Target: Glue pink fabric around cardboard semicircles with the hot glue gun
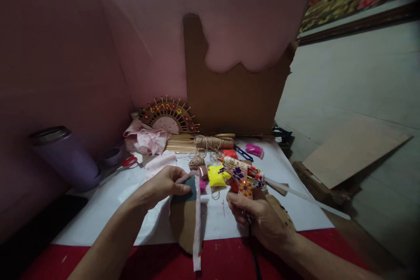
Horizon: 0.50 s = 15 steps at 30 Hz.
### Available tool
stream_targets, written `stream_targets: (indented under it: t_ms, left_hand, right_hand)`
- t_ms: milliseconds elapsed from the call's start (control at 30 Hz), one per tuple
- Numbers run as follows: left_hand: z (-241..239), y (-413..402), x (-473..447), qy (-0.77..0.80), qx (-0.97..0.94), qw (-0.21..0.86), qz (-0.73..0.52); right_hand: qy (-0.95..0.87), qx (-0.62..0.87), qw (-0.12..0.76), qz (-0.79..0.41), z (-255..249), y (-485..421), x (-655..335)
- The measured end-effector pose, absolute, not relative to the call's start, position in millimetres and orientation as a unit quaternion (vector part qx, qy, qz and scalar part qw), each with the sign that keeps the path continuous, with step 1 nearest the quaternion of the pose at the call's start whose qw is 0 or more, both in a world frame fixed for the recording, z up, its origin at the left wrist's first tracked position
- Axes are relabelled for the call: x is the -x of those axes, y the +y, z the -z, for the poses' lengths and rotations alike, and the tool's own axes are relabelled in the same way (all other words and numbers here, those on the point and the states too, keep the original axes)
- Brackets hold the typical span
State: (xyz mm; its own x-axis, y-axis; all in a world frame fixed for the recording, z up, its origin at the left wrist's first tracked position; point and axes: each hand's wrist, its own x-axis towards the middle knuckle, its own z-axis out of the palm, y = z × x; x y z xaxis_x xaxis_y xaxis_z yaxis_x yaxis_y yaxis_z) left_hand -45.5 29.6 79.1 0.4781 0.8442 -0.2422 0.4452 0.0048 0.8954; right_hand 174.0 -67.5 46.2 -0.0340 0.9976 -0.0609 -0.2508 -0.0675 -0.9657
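My left hand point(160, 186) pinches a long white fabric strip point(197, 223) against a piece of brown cardboard point(183, 223) with a dark green patch at its top. The strip hangs down past the table's front edge. My right hand point(259, 216) is closed round the handle of a glue gun point(243, 175) wrapped in flowered paper, its nozzle pointing left toward the strip. The gun's black cord point(254, 253) runs down from my right hand.
White paper point(288, 192) covers a red table point(229, 262). Behind the hands lie a yellow packet point(216, 176), jute twine point(213, 142), red-handled scissors point(129, 162), pink cloth point(146, 138), a fan-shaped stick craft point(169, 116) and a purple tumbler point(65, 157). Pink and brown boards stand behind.
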Motion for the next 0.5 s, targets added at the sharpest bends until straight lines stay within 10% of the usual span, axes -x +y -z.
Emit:
stream_targets:
  t_ms: [500]
  left_hand:
    - [-77.8,-10.4,8.2,0.375,-0.565,0.697,-0.231]
  right_hand:
    - [-0.387,0.456,0.578,-0.555,-64.4,-72.3,-168.4]
